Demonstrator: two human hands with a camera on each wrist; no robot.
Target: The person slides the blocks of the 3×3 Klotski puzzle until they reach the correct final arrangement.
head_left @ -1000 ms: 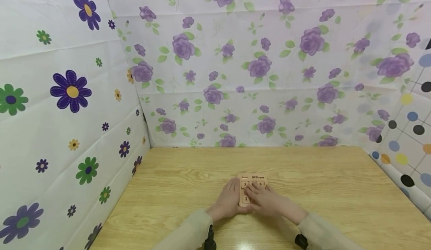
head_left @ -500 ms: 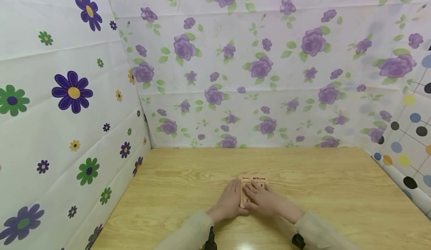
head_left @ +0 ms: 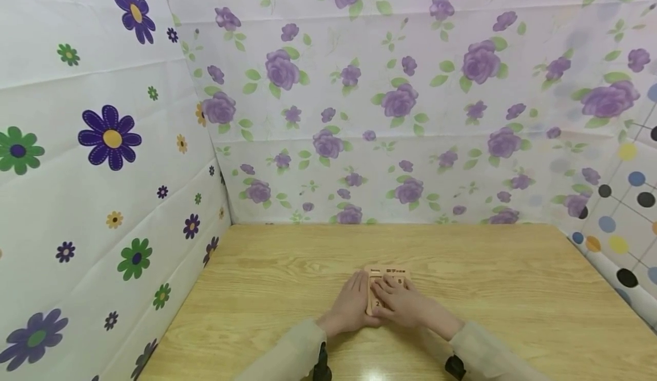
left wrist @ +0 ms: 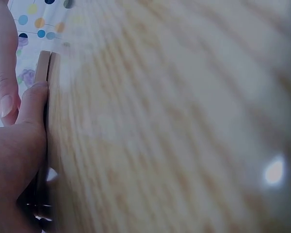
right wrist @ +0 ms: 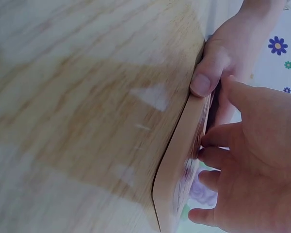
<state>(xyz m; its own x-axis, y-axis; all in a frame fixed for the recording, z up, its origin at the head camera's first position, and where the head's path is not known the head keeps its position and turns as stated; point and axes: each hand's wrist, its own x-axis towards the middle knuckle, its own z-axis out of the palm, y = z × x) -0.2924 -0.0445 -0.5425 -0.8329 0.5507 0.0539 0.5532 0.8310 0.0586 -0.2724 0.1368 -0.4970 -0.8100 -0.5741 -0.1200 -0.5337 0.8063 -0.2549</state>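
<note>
A flat wooden number slide puzzle (head_left: pixel 382 270) lies on the table, with printing along its far edge. A tile marked 2 (head_left: pixel 377 304) and one marked 8 (head_left: pixel 400 281) show between the fingers; most other tiles are hidden. My left hand (head_left: pixel 346 307) holds the puzzle's left side, fingers along that edge and thumb against the near edge, as the right wrist view shows. Over the face lies my right hand (head_left: pixel 405 304), its fingertips touching the tiles. In the right wrist view its fingers (right wrist: pixel 216 158) are lightly bent and spread above the frame (right wrist: pixel 172 160).
The wood-grain table (head_left: pixel 287 255) stretches out around the puzzle. Floral cloth (head_left: pixel 359 96) hangs behind it, with daisy-print cloth (head_left: pixel 92 198) at the left and dotted cloth (head_left: pixel 626 221) at the right. Dark wrist devices (head_left: pixel 321 364) sit at both sleeves.
My right fingertips have slid slightly left over the tiles, covering the tile marked 3 that showed a second ago. The left hand keeps its place on the puzzle.
</note>
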